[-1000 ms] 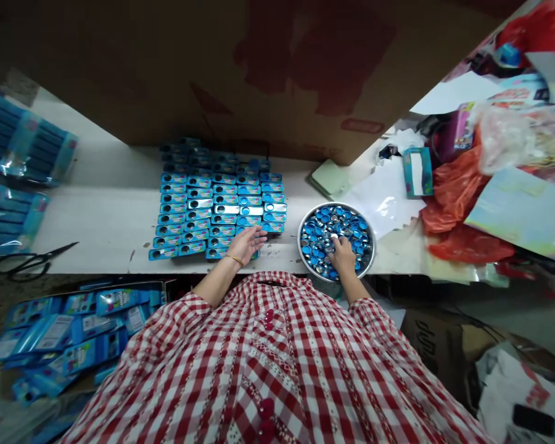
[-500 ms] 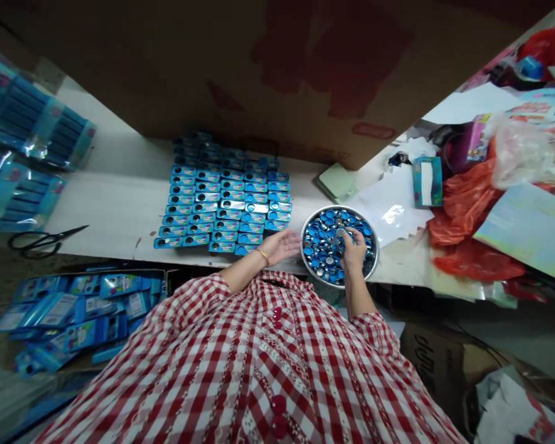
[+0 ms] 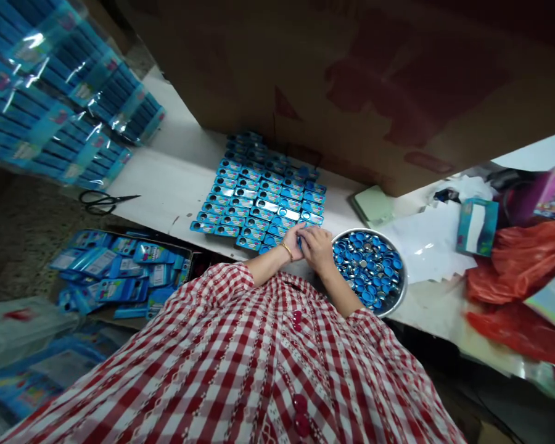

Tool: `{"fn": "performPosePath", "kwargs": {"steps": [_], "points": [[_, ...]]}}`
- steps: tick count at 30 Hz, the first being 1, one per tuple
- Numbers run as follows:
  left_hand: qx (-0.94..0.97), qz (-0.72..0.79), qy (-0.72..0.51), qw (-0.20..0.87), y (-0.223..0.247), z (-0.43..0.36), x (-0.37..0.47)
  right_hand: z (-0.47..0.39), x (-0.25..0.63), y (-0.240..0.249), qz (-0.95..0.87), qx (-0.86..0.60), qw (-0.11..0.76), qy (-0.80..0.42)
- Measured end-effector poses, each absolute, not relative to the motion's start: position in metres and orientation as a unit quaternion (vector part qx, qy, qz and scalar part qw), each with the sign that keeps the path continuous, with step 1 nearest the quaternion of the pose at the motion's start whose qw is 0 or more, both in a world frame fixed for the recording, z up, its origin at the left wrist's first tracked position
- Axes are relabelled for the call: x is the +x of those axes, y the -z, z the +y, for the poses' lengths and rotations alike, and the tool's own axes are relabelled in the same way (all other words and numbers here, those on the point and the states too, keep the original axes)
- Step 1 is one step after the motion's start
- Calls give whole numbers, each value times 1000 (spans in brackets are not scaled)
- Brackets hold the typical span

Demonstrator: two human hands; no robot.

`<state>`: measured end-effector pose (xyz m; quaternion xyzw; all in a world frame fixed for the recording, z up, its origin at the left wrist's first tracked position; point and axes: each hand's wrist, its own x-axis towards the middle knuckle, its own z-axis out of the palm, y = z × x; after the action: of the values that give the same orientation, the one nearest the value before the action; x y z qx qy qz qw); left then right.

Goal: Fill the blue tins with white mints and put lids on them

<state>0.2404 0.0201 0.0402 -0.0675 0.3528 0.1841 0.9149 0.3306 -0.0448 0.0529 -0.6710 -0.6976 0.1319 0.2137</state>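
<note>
My left hand point(image 3: 293, 243), with a gold bracelet at the wrist, is curled in front of the near rows of blue packs. My right hand point(image 3: 318, 249) meets it, fingers bent over its fingertips. A bit of blue shows between them, but the fingers hide most of it. The round metal bowl point(image 3: 403, 285), just right of my right hand, is full of small round blue and silver caps point(image 3: 367, 265). Rows of small blue packs point(image 3: 271, 198) lie beyond my hands, some with a dark round spot and some with a blue one.
A large cardboard box point(image 3: 259, 80) walls off the back. Wrapped blue packs point(image 3: 74, 105) stand left, near black scissors point(image 3: 104, 202). Below is a carton of loose blue packs point(image 3: 120, 271). A green pad point(image 3: 372, 205), paper point(image 3: 425, 237) and red plastic bags point(image 3: 513, 265) lie right.
My right hand has left the bowl and moved left to my left hand. My left hand, flat and open before, is now curled. The view has shifted and turned.
</note>
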Motion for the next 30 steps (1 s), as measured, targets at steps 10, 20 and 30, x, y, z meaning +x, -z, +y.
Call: {"fn": "performPosePath", "kwargs": {"steps": [10,20,30], "points": [[-54,372,-273,885,-45,56,167,43,325,-41,-373,-701,443,-416],[-89,380,-363,846,-43,78,125,190,361,-24,-544,-790,158,-233],[-116,378,-397,828,-41,103,126,271,360,-3,-561,-777,-73,-277]]}}
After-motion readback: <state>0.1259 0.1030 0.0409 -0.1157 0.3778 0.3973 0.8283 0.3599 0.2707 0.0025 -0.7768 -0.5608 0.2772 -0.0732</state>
